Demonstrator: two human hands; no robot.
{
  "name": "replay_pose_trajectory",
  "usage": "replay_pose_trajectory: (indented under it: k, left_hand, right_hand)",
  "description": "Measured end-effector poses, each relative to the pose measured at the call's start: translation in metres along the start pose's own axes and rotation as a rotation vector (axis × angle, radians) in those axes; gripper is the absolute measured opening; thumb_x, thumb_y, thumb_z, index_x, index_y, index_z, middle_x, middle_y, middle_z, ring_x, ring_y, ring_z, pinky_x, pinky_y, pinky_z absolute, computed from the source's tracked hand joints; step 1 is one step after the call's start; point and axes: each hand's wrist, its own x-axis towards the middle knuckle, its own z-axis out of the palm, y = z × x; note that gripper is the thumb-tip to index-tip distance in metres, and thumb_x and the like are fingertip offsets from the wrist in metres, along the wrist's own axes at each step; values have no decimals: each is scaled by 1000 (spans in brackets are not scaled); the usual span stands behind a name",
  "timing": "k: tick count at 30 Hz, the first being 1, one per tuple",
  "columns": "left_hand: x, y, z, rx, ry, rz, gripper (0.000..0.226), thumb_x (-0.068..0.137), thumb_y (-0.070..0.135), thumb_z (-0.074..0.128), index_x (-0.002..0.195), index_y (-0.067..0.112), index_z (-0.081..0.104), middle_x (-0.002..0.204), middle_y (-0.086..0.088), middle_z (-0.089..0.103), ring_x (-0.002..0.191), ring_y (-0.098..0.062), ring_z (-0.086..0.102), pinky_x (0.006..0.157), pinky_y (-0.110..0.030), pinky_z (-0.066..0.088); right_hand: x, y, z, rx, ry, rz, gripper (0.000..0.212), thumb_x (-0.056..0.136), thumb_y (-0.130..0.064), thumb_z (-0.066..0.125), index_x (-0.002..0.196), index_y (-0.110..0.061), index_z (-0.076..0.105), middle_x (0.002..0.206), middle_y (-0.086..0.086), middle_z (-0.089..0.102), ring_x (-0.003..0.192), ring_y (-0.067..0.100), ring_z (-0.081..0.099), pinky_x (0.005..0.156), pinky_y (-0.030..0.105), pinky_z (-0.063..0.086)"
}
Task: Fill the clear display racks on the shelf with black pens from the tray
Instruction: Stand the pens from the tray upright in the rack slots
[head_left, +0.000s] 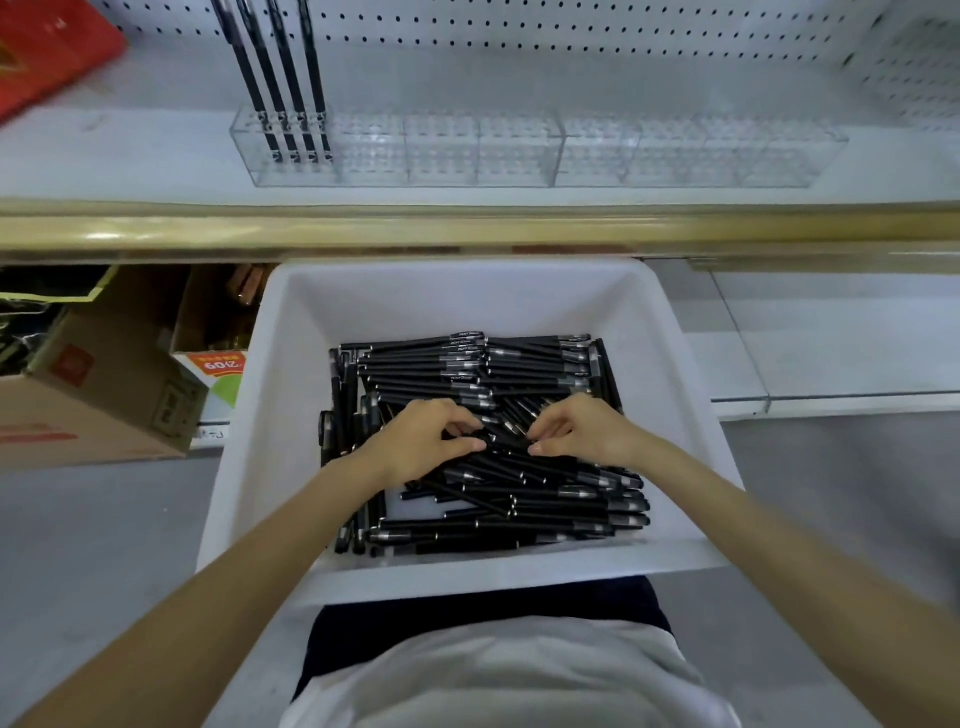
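Pinching into a heap of slim black plastic pens (519, 364) with two bare hands, almost touching at the middle. Left hand (415, 441) on the 9 o'clock side, fingers curled, thumb and forefinger tips closed on a pen barrel. Right hand (587, 434) on the 3 o'clock side, mirrored, fingertips likewise nipped onto a pen. Around both hands, the loose pile: most pens lying crosswise, a few lengthwise along the 9 o'clock edge. Holding it all, a white rectangular plastic tray (291, 364), near rim at 6 o'clock by the person's white shirt. Beyond the tray at 12 o'clock, a gold-coloured shelf edge (467, 231), then a row of clear acrylic display racks (519, 150) on the white shelf. In the rack toward 11 o'clock, four standing black pens (291, 78), upright in a line. Behind the racks, a white perforated back panel (571, 47). At 9 o'clock, below the shelf, a brown cardboard box (104, 374); far at 11 o'clock, a red packet (41, 57).
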Motion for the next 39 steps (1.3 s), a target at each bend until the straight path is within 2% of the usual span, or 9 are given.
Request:
replay_pose_trajectory:
  k: [3, 5, 11, 15, 22, 29, 34, 36, 39]
  left_hand:
    - [11, 1, 4, -20, -3, 7, 22, 87, 26, 70, 106, 16, 72, 100, 3, 68, 85, 1, 59, 75, -4, 42]
    - [15, 0, 6, -33, -6, 5, 16, 85, 23, 72, 99, 16, 73, 93, 5, 67, 79, 4, 57, 70, -2, 40]
    - [19, -5, 8, -79, -13, -2, 12, 81, 19, 76, 92, 15, 75, 85, 7, 65, 75, 3, 58, 70, -4, 42]
    - [20, -6, 7, -111, -26, -15, 8, 81, 19, 76, 89, 20, 74, 88, 4, 69, 80, -2, 61, 72, -6, 43]
    - [20, -10, 4, -130, -34, -28, 7, 82, 19, 74, 88, 22, 74, 89, 3, 70, 81, -2, 61, 72, -7, 43]
    - [20, -11, -2, -140, -53, -41, 10, 83, 17, 73, 93, 21, 75, 85, 10, 68, 78, 3, 60, 70, -3, 42]
    - [13, -5, -18, -159, -70, -22, 13, 85, 17, 72, 97, 17, 76, 79, 20, 65, 72, 17, 57, 71, -2, 41]
    - [5, -3, -32, -216, -75, -22, 9, 85, 16, 71, 92, 20, 76, 78, 19, 68, 74, 12, 62, 73, -6, 45]
    - [-10, -10, -58, -309, -33, -52, 9, 86, 11, 69, 88, 16, 76, 82, -1, 74, 77, -8, 68, 78, -20, 53]
  right_hand:
    - [2, 2, 2, 22, 6, 2, 11, 79, -23, 78, 87, -24, 71, 82, -9, 69, 83, 5, 65, 86, 22, 51]
    - [4, 3, 2, 38, 6, -1, 10, 79, -22, 78, 85, -24, 71, 80, -11, 68, 80, 2, 64, 84, 20, 51]
    - [7, 8, 4, 45, -15, -45, 6, 81, -20, 76, 86, -21, 72, 81, -12, 67, 78, 1, 62, 81, 18, 50]
    - [7, 10, 4, -12, -17, -82, 5, 86, -24, 70, 90, -21, 73, 87, -11, 68, 83, 1, 61, 81, 16, 48]
    - [1, 5, 5, -357, 9, -240, 21, 91, -34, 63, 103, -19, 71, 96, -8, 63, 84, 3, 57, 81, 21, 47]
    - [-3, 0, 7, -526, 76, -310, 21, 96, -35, 55, 105, -20, 66, 100, -6, 66, 93, 10, 60, 83, 27, 45]
    - [-8, -11, -6, -314, 148, -243, 7, 97, -29, 53, 97, -23, 56, 87, -7, 69, 81, 11, 65, 77, 33, 53]
    - [-12, -21, -17, -159, 182, -237, 5, 98, -24, 50, 94, -24, 52, 82, -7, 66, 75, 7, 65, 75, 32, 55]
    - [-19, -39, -37, 2, 211, -263, 9, 99, -18, 50, 93, -23, 55, 77, -6, 61, 61, 0, 58, 62, 24, 51]
